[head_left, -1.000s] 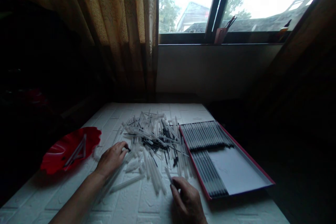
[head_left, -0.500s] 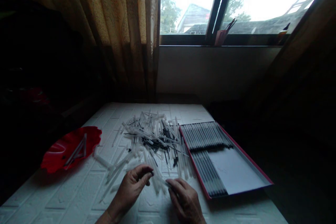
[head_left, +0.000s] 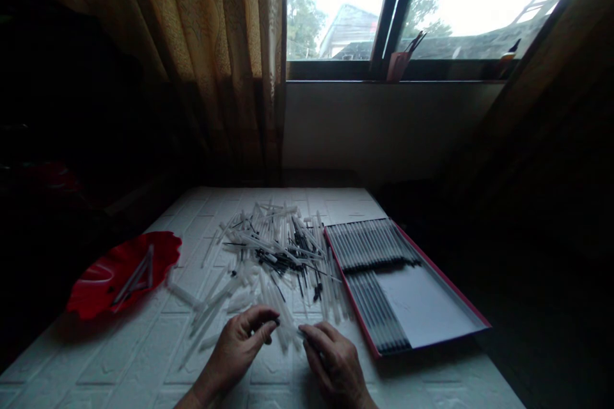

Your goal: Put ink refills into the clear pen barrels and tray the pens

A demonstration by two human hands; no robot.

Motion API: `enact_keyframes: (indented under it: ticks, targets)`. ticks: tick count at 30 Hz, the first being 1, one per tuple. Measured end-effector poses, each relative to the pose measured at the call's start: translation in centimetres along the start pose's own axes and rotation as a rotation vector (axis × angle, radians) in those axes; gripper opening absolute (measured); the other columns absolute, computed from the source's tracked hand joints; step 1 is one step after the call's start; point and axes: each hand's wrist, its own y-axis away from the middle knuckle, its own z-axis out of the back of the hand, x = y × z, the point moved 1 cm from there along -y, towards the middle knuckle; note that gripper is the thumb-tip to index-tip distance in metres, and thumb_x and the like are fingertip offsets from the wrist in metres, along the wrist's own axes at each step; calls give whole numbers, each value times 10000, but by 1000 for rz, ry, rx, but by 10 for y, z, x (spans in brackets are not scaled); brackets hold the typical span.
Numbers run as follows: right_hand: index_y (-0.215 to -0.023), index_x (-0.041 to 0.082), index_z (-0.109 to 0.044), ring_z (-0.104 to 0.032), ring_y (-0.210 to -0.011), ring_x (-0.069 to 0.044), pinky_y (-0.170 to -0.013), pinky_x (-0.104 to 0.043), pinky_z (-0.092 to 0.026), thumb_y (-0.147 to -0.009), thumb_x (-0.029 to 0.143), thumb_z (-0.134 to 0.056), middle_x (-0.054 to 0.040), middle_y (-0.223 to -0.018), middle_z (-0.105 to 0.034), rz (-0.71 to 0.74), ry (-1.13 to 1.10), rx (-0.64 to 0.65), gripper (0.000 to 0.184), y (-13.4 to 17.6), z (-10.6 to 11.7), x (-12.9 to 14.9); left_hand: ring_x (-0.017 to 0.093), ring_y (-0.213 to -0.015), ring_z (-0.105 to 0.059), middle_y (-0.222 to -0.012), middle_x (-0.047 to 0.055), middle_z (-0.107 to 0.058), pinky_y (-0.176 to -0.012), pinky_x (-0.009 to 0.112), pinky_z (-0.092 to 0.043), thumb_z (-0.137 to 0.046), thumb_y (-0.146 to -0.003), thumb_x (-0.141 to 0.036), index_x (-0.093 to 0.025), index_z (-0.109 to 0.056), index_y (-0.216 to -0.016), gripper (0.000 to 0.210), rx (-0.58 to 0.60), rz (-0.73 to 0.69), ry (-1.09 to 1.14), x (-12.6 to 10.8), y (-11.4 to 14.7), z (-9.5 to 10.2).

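My left hand [head_left: 244,335] pinches a small dark piece, perhaps a pen cap or plug, between thumb and forefinger. Facing it, my right hand [head_left: 336,358] is closed around a slim pen barrel [head_left: 300,332]; only its pale end shows past the fingertips. A small gap separates the two pieces. Behind the hands spreads a loose heap of clear pen barrels [head_left: 275,300], mixed with thin black refills [head_left: 302,239] and small black pen parts [head_left: 317,292]. To the right, a shallow red-edged box [head_left: 432,307] holds rows of pens with black ends [head_left: 374,246].
A red scalloped dish [head_left: 91,287] with a few clear barrels stands at the left of the white brick-patterned table [head_left: 119,358]. Beyond the table are a curtain [head_left: 230,45] and a window; a cup of thin sticks [head_left: 398,65] sits on the sill.
The view has shifted slightly, moving the box and dish a little leftward in the picture. Both hands keep nearly the same pose and hold.
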Motion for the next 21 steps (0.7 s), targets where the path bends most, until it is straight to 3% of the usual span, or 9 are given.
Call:
enact_keyframes:
  ticks: [21]
  targets:
    - [-1192,199,-602,-663,-748,-180,-668,-246,-536,-921,135,-465,-70,-860,-662,-12,-1,51,310,1,0,0,150,-590,-624,-762,31,-728,-564,251,-538,-705,-738,-549,-197,-747,-871,378,1,-11,-3,13,0,1]
